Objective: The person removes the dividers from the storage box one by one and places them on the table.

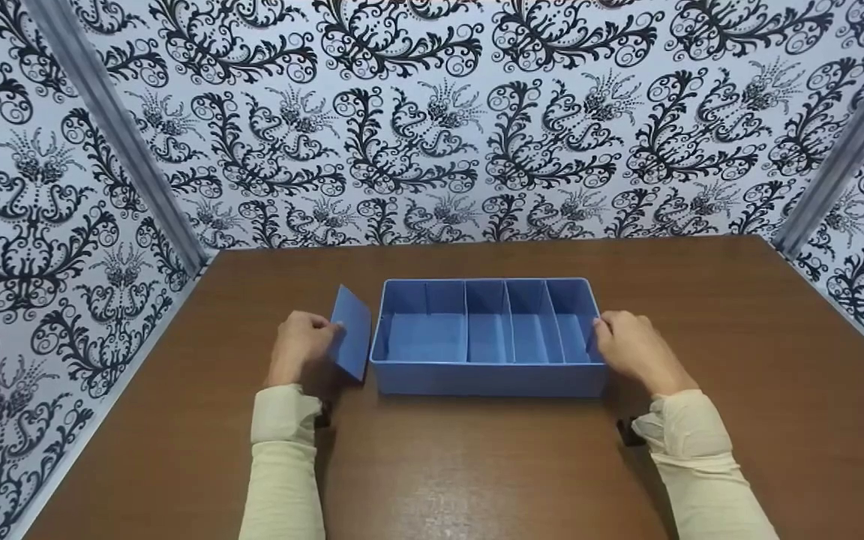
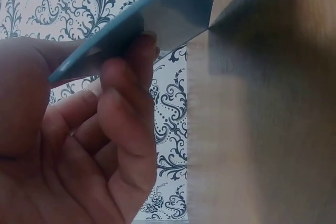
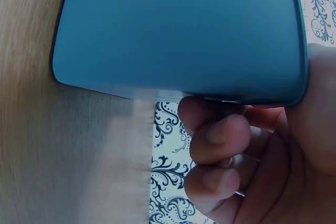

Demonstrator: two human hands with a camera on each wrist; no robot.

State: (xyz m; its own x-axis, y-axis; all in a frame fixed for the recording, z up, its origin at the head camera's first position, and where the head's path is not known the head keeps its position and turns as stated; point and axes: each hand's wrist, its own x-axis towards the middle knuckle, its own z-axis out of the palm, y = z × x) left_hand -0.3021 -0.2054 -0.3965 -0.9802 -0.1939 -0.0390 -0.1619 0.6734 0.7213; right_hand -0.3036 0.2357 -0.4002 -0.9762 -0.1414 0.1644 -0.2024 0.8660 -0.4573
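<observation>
My left hand [image 1: 299, 343] pinches a thin blue plastic divider panel [image 1: 352, 330] by its outer edge, thumb on one side and fingers on the other. The panel leans, its lower corner close over the table, just left of a blue divided organizer box [image 1: 488, 380]. In the left wrist view the divider [image 2: 181, 11] runs up from between thumb and fingertips. Three dividers stand across the box, with a wide section at left and narrower ones at right. At the box's right end my right hand [image 1: 633, 346] grips the wall, its fingers curled at the edge of the box [image 3: 178, 30].
The brown wooden table [image 1: 432, 465] carries the box near its middle. Behind and beside it rise walls with black-and-white scroll patterns [image 1: 432, 120]. Grey strips [image 1: 113, 127] mark the wall corners. Cream sleeves [image 1: 282, 472] cover both forearms.
</observation>
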